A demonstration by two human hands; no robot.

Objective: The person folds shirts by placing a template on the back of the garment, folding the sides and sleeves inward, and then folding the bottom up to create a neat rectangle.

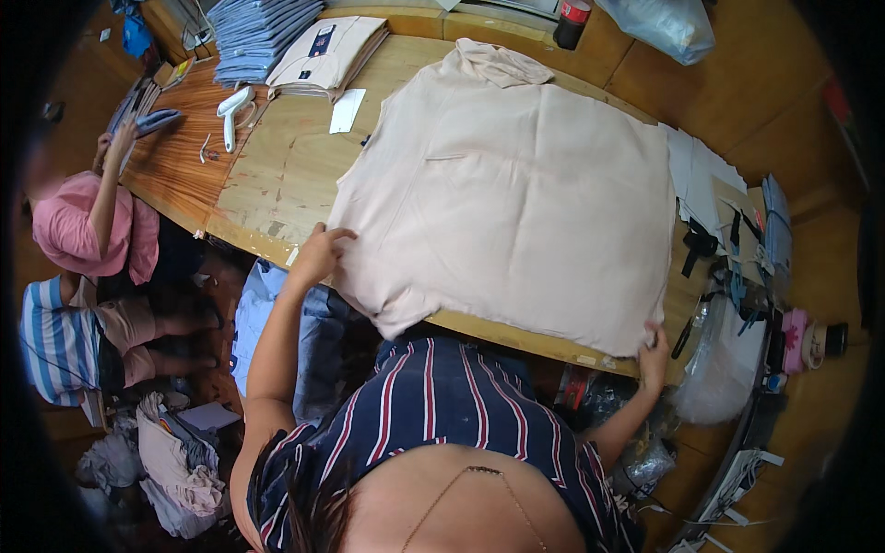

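A pale pink shirt [516, 203] lies spread flat on the wooden table [277, 175] in front of me, a crease running down its middle. Its collar end is bunched at the far edge, and one lower corner hangs over the near edge. My left hand [318, 256] is at the shirt's left side, fingers apart, the fingertips touching or just beside the cloth. At the near right corner, my right hand [654, 359] pinches the shirt's edge between thumb and fingers.
Folded blue shirts [258, 37] and folded pale shirts [327, 55] are stacked at the back left, near a white tagging gun [233, 115] and a white card [347, 111]. Cardboard sheets [701, 170] and plastic bags [714, 378] lie right. Two people [92, 221] are at left.
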